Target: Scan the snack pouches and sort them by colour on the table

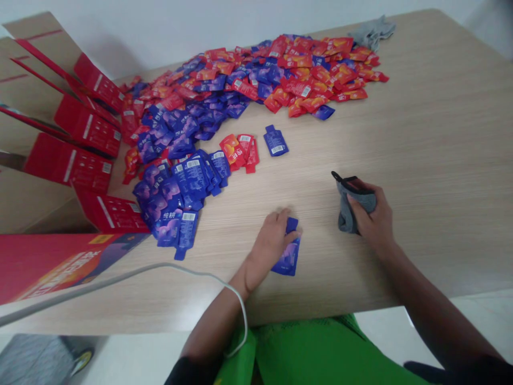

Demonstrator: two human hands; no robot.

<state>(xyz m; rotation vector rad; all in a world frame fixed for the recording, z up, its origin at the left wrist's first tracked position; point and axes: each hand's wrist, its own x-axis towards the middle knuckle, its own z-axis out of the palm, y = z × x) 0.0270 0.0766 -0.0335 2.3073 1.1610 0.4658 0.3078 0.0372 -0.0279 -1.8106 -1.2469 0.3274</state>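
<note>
My left hand (273, 238) is over a purple sachet (287, 262) lying flat near the front of the table. Its thumb lies across the sachet and the other fingers are curled at its spouted end, partly hidden. To the right, my right hand (374, 214) grips a folded grey cloth (348, 214) with a dark edge, just over the tabletop. Farther back, a single purple sachet (276, 141) lies label side up, beside a few red sachets (239, 151).
A long heap of red and purple sachets (256, 75) stretches along the table's back. Purple sachets (192, 176) overlap at the left, beside open red cartons (72, 160). A grey cloth (372, 33) lies at the far edge. A pale cable (160, 265) crosses the front left.
</note>
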